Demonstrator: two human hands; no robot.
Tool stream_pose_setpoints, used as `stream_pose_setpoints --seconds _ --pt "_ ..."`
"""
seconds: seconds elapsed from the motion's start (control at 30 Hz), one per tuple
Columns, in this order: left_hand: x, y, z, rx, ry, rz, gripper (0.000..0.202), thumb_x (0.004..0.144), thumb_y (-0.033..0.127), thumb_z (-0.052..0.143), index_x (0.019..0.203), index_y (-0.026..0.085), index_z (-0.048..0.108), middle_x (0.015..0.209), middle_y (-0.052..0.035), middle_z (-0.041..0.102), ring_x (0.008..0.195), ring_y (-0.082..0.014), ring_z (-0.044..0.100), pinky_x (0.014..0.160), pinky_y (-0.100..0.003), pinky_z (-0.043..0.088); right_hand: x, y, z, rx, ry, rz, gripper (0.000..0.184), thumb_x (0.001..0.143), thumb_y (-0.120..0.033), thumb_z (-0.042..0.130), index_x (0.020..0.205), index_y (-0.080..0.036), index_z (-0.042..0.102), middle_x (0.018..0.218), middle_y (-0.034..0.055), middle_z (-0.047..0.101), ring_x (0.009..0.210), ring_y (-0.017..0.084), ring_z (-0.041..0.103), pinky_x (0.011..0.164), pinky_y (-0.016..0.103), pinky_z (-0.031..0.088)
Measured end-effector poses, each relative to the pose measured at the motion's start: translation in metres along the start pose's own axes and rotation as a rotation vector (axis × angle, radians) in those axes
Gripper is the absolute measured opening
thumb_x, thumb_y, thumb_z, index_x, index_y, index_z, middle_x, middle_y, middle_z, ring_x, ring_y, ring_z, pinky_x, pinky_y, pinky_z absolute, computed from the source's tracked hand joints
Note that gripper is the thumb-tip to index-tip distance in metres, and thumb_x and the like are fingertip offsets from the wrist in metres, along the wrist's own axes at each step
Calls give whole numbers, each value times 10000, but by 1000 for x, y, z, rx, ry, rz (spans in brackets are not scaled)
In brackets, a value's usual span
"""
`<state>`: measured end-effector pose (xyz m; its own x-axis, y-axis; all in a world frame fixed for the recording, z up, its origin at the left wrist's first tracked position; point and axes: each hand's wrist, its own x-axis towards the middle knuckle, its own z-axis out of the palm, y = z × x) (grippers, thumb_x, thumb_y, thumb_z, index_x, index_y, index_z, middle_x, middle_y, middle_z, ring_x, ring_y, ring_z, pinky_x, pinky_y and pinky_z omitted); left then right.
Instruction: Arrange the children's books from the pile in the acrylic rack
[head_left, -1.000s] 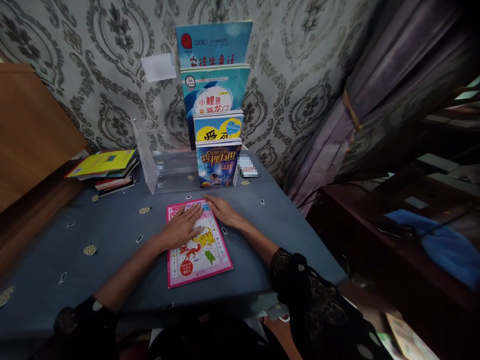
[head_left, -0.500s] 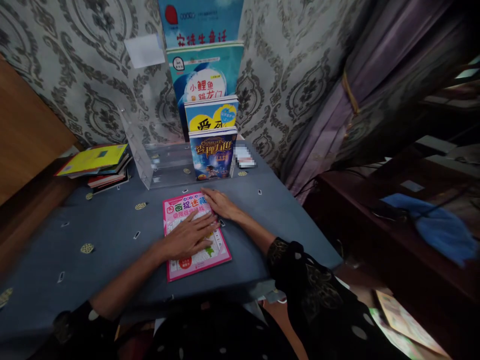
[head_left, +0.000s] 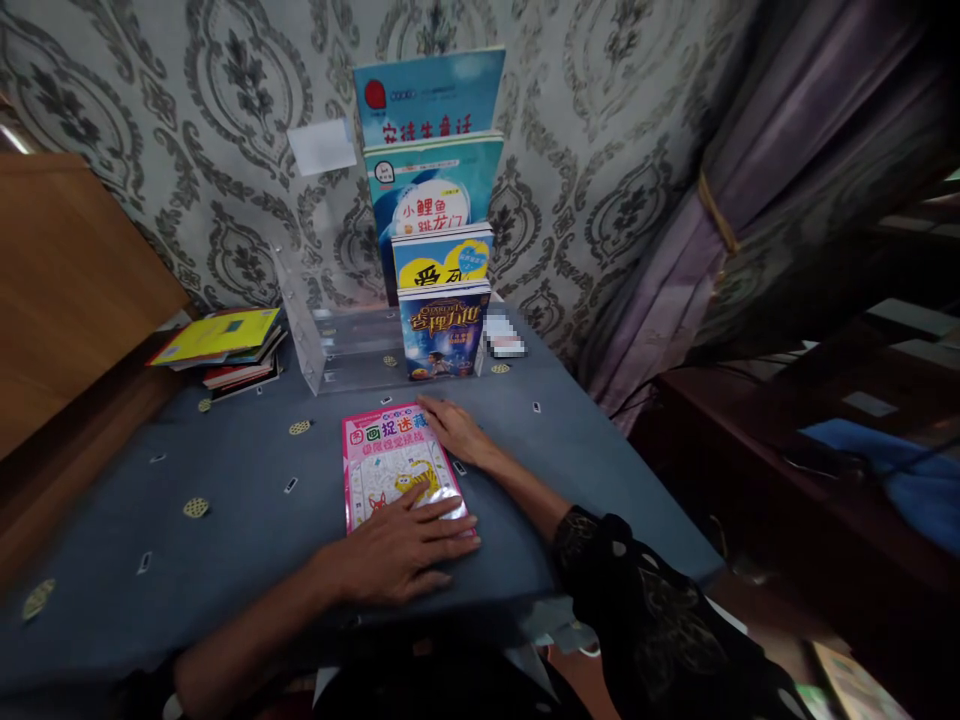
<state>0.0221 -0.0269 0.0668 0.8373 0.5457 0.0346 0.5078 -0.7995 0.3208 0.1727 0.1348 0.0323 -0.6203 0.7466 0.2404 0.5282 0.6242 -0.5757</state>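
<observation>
on one pink book (head_left: 367, 462), left hand (head_left: 405, 550) lies spread; right hand (head_left: 456, 432), uncurled, touches one edge.

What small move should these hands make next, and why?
Perhaps slide the left hand over to the left edge of the book. It lies spread across the lower cover, and the right hand is at the upper right corner, so the left edge looks unsupported if the book is to be lifted.

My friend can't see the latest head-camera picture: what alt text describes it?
A person's left hand spreads over the lower part of a pink-bordered book on a table, the right hand at its upper right edge; behind, a clear stand holds upright books.
</observation>
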Motion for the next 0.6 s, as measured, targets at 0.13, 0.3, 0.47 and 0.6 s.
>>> stream_pose_setpoints --seconds 0.13,0.3,0.47,0.6 --pt "0 0 1 -7 1 -2 494 1026 405 384 1504 301 317 1551 5 384 1475 -205 251 1228 -514 74 -2 0 2 -21 5 0 427 998 -228 361 1397 -163 498 1405 127 567 1312 221 520 1145 448 338" --pt "-1 0 3 -27 38 -2 459 1019 382 411 1473 315 379 1521 5 433 1463 -200 283 1229 -522 75 -5 0 5 -52 19 -32 442 979 -216 388 1411 -191 481 1423 115 552 1348 223 480 1153 476 321" --pt "-2 -8 2 -106 80 -35 436 1024 371 396 1451 287 423 1472 -13 505 1415 -179 382 1227 -471 140 -7 -3 5 -97 3 -59 455 956 -196 422 1407 -178 483 1433 120 540 1372 228 449 1155 476 319" --pt "-6 -37 -3 -91 129 -133 432 1029 375 370 1446 281 437 1500 -35 468 1402 -183 406 1209 -459 214 -8 -5 5 -119 7 -58 448 957 -190 417 1399 -168 489 1433 124 540 1375 223 445 1157 465 319"
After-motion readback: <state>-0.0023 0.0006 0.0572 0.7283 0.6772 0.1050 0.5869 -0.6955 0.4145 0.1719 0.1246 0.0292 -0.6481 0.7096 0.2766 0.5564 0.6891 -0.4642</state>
